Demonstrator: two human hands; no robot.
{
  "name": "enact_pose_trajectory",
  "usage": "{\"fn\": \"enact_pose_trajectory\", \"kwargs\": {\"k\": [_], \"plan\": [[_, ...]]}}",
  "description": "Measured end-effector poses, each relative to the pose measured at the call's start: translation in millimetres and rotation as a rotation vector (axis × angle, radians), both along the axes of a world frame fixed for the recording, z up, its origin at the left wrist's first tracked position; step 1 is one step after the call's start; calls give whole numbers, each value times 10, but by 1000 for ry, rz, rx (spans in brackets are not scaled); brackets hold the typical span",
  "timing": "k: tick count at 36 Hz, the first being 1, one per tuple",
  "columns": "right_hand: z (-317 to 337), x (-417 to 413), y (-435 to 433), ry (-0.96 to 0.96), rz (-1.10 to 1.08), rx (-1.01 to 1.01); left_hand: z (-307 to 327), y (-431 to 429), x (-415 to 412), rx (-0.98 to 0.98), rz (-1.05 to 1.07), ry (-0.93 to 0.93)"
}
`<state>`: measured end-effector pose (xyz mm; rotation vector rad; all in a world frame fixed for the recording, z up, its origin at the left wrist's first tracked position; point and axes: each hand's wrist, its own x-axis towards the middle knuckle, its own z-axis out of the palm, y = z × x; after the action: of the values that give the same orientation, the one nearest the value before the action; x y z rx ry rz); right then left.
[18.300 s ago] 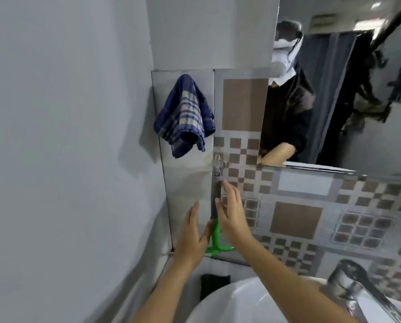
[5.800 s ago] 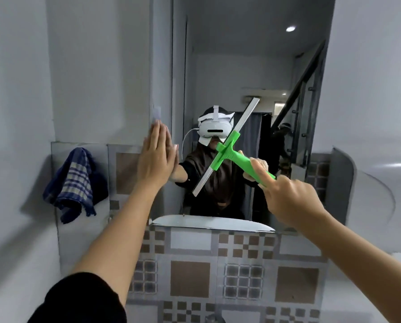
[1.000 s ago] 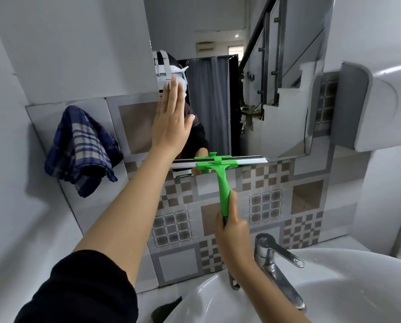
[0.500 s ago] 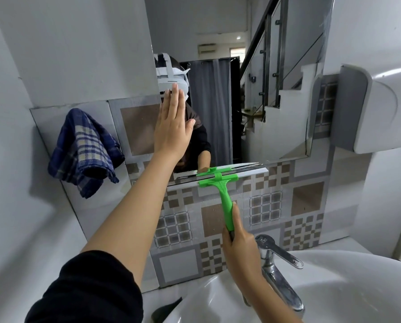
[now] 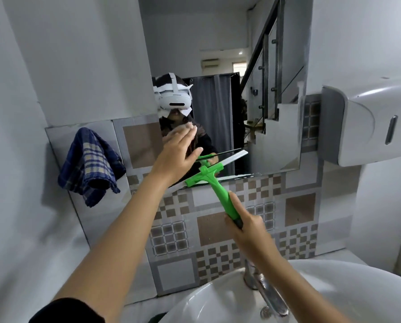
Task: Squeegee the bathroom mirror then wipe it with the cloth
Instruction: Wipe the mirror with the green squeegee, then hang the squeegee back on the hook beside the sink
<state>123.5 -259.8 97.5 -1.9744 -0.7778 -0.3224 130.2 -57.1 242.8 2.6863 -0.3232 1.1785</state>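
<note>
The mirror (image 5: 271, 108) hangs on the wall above patterned tiles. My right hand (image 5: 246, 226) grips the lower end of the green squeegee (image 5: 214, 183). Its blade is tilted, right end up, at the mirror's bottom edge. My left hand (image 5: 177, 152) is held out flat with fingers together, just left of the blade and covering its left end; I cannot tell if it touches the glass. A blue plaid cloth (image 5: 90, 165) hangs on the tiled wall to the left of the mirror.
A white basin (image 5: 334, 290) with a chrome tap (image 5: 267, 294) sits below my right arm. A white dispenser (image 5: 369, 122) juts from the wall at the right. A plain grey wall closes in on the left.
My left hand has dropped from the mirror's left edge down toward the blade. The squeegee has tilted, its right end now raised, and the view has shifted upward.
</note>
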Motion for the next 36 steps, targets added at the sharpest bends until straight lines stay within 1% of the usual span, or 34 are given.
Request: {"fn": "enact_pose_trajectory", "kwargs": {"k": [2, 4, 7, 11, 16, 19, 23, 26, 29, 31, 36], "plan": [[156, 52, -89, -79, 6, -52, -156, -14, -113, -8, -52, 65], [317, 105, -168, -140, 15, -96, -320, -46, -237, -11, -53, 84], [565, 184, -275, -200, 68, -198, -486, -85, -399, 32, -17, 49], [876, 263, -364, -306, 155, -327, -511, -94, -585, 128, 61, -18], [1190, 330, -386, -369, 256, -447, -483, -63, -756, 217, 128, -2], [1315, 327, -333, -405, 330, -533, -487, -47, -870, 227, 152, 27], [1395, 290, -202, -473, 432, -617, -558, -51, -1025, 149, 151, 73], [1419, 283, -111, -560, 459, -627, -609, 14, -1155, 142, 165, 45], [1435, 229, -9, -764, 405, -588, -649, 51, -1287, 113, 142, -10], [1421, 208, 85, -856, 363, -488, -693, 50, -1367, 19, 135, -52], [1281, 87, 349, -965, 332, -170, -922, 83, -1515, -150, 207, -179]]}}
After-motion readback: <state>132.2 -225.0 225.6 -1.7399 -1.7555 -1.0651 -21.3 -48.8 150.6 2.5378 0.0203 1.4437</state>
